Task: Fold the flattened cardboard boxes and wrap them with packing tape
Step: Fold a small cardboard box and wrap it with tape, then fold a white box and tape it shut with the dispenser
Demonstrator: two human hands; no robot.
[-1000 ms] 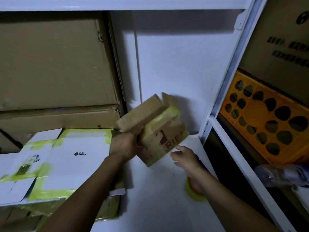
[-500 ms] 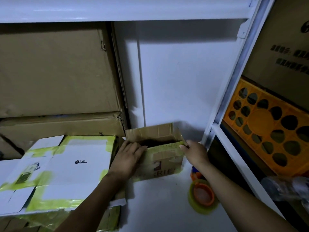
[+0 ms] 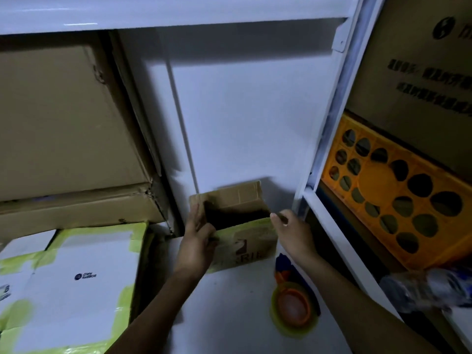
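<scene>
A small brown cardboard box (image 3: 245, 241) with yellow-green tape along its front rim stands upright on the white shelf (image 3: 229, 315), its top open and its rear flap raised. My left hand (image 3: 198, 241) holds the box's left front corner, thumb on the front face and fingers straight along the left wall. My right hand (image 3: 290, 229) grips the right top corner. A roll of yellow-green packing tape (image 3: 293, 311) with an orange core lies flat on the shelf, in front of the box and to its right.
White flattened boxes (image 3: 71, 282) edged with yellow-green tape are stacked at the left. Large brown cartons (image 3: 63, 123) fill the back left. An orange perforated crate (image 3: 398, 198) and a plastic-wrapped bundle (image 3: 424, 290) sit beyond the white shelf post (image 3: 329, 129) at the right.
A second ago my left hand held the box tilted in the air. The box now stands upright on the shelf with both hands at its top corners, flaps opened.
</scene>
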